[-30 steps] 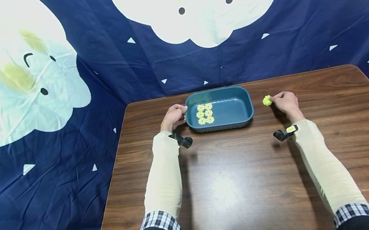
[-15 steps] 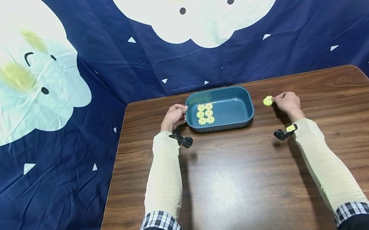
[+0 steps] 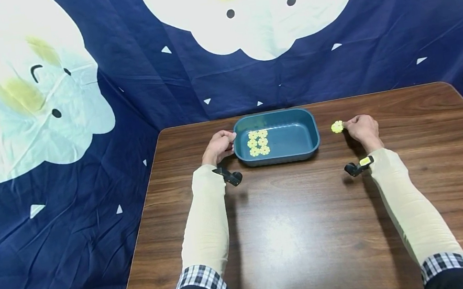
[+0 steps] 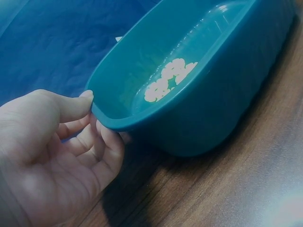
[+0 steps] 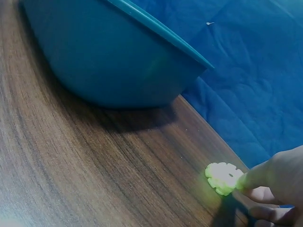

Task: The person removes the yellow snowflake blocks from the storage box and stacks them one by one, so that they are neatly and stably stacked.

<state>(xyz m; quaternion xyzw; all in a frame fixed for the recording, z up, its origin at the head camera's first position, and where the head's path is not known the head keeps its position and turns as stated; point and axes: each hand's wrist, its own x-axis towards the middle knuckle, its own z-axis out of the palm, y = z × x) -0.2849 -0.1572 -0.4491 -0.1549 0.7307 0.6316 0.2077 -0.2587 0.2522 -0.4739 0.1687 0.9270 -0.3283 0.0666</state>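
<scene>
A teal oblong plastic tub (image 3: 278, 160) stands near the table's back edge. My left hand (image 3: 218, 147) pinches its left end, thumb on top of the rim and fingers curled below, as the left wrist view shows. Inside the tub, several pale yellow flower-shaped pieces (image 4: 162, 85) lie grouped toward the left. To the right of the tub, my right hand (image 3: 361, 128) holds one yellow-green flower-shaped piece (image 5: 221, 178) by its edge, between thumb and fingertips. This piece is apart from the tub; whether it touches the table I cannot tell.
The brown wood-grain table (image 3: 275, 216) extends toward me and to the right. A dark blue cloth (image 3: 190, 87) with white clouds hangs behind it and along its left side. Small black cameras (image 3: 232, 177) sit on both wrists.
My right hand has shifted very slightly right, and the flower-shaped piece shows more of its face, with less of it behind the fingertips. The left hand and tub stay as they were.
</scene>
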